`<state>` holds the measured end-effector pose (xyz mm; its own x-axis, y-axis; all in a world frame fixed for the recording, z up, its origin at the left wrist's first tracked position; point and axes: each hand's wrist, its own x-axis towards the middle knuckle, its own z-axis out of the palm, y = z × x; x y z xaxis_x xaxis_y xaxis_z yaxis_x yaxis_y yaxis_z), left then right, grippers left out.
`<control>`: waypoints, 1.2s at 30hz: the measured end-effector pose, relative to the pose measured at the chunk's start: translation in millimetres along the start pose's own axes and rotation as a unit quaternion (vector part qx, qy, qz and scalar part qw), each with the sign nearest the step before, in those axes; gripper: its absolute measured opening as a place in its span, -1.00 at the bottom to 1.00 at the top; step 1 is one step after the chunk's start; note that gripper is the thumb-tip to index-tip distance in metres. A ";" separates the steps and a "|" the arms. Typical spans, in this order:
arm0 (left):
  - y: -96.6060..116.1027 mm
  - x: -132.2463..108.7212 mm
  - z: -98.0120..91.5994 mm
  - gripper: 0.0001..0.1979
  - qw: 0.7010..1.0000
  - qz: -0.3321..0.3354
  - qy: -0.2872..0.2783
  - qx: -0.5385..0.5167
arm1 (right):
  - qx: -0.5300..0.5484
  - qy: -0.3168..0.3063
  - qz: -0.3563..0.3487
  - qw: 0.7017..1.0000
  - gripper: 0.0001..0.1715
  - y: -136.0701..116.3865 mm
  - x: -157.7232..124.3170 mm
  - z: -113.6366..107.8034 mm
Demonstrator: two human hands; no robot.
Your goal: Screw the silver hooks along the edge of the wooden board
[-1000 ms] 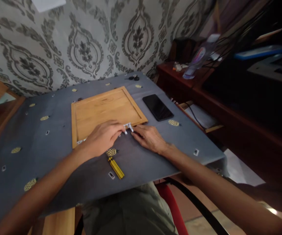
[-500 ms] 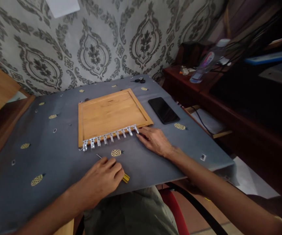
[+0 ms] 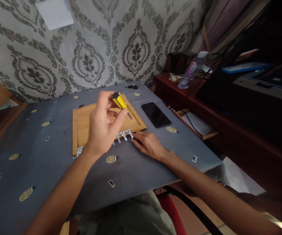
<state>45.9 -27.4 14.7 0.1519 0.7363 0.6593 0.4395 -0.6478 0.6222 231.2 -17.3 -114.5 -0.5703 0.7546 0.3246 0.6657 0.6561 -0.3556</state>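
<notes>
"Yellow and black, the screwdriver point(image 3: 120, 101) is up in the air, isn't it?"

"Yes, above the board point(image 3: 82, 119), with its handle pinched between the thumb and fingers of the left hand point(image 3: 103, 125). Its thin shaft points down and to the right."

"And the right hand point(image 3: 149, 145)?"

"Low over the grey tablecloth point(image 3: 52, 153), by the near edge of the board. Its fingertips are at the last metal clip point(image 3: 130, 133) on the right. Whether they pinch it or only rest against it, nobody can tell from this view."

"How do the clips sit?"

"In a row along the board's near edge, poking out past it. The left hand and wrist hide several."

"Anything nearby?"

"A black phone point(image 3: 156, 114) lies flat, just right of the board. Farther right, a clear bottle point(image 3: 191, 72) is on a reddish-brown desk point(image 3: 167, 86)."
</notes>
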 end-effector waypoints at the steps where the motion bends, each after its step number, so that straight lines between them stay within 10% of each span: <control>1: -4.6 2.5 6.0 -0.57 1.000 0.003 -0.004 0.012 | 0.003 -0.001 0.000 1.000 -0.76 0.1 -0.1 0.0; 36: -40.8 -7.3 21.5 -0.65 0.983 0.053 -0.132 0.116 | 0.006 -0.008 0.002 1.000 -0.76 -0.6 -0.1 -0.8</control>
<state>45.9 -2.2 -24.5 0.4180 0.7119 0.5644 0.5947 -0.6841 0.4224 231.2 -17.8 -113.6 -0.5744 0.7577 0.3096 0.6627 0.6525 -0.3674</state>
